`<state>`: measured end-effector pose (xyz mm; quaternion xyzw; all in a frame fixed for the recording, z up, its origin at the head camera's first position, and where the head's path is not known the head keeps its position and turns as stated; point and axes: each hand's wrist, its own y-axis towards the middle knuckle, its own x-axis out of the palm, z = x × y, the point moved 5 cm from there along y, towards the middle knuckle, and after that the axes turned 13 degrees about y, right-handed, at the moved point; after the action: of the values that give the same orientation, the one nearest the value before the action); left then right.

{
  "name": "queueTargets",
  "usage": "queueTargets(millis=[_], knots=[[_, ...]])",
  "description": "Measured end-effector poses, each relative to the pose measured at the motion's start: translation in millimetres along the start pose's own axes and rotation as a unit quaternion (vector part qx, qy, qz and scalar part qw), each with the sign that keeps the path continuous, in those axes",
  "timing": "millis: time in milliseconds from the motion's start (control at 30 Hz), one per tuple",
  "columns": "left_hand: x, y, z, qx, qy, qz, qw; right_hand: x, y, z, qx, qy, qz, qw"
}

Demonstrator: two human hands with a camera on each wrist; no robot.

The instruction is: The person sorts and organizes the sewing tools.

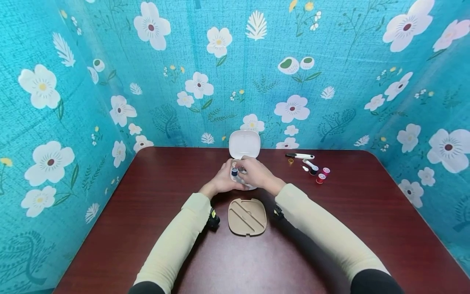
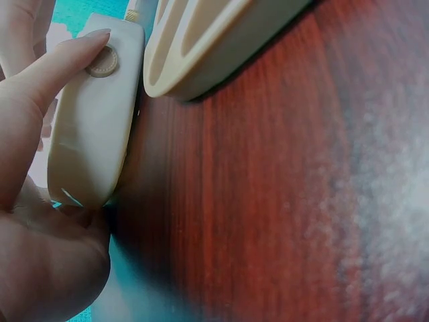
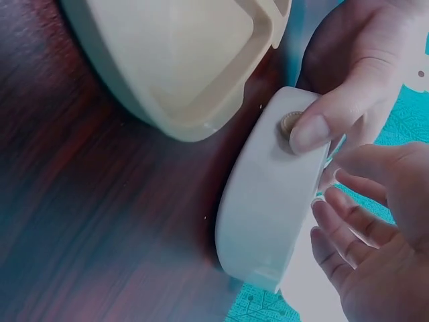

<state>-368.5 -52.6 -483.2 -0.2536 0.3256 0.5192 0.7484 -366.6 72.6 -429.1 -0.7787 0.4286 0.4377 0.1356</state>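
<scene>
They're rocking long cream sleeves (image 1: 174, 241), black fabric (image 1: 376, 282)'s peeking out at the near ends, and chunky black wrist gadgets (image 1: 213, 221) are riding along, the left one showing some yellow.

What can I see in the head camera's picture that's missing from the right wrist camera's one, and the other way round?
Only the head view: a dark blue spool inside the white case; off to the right, the nearer red spool and a white-handled tool on the table.

Only the right wrist view, of these two: the round button on the case's front, with the thumb of the left hand against it.

Both: the case, the tan tray, the table, the patterned blue cloth, the left hand and the right hand.
</scene>
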Motion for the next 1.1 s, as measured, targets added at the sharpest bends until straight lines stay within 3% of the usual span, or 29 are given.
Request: queueTargets(millis=[233,467,1100], knots=[[-1.0,-1.2,0.7,0.001,-0.008,0.003,1.0,-6.6,-9,3,-0.004,0.014,0.01,1.0],[-0.5,0.1,-1.4,0.0,0.002,0.003,1.0,-12.1,-17,9,0.023,0.029,0.011,0.999],[0.5,0.5,0.3,0.002,-0.009,0.009,0.9999,-20.3,-35,21,0.037,0.015,0.029,0.999]])
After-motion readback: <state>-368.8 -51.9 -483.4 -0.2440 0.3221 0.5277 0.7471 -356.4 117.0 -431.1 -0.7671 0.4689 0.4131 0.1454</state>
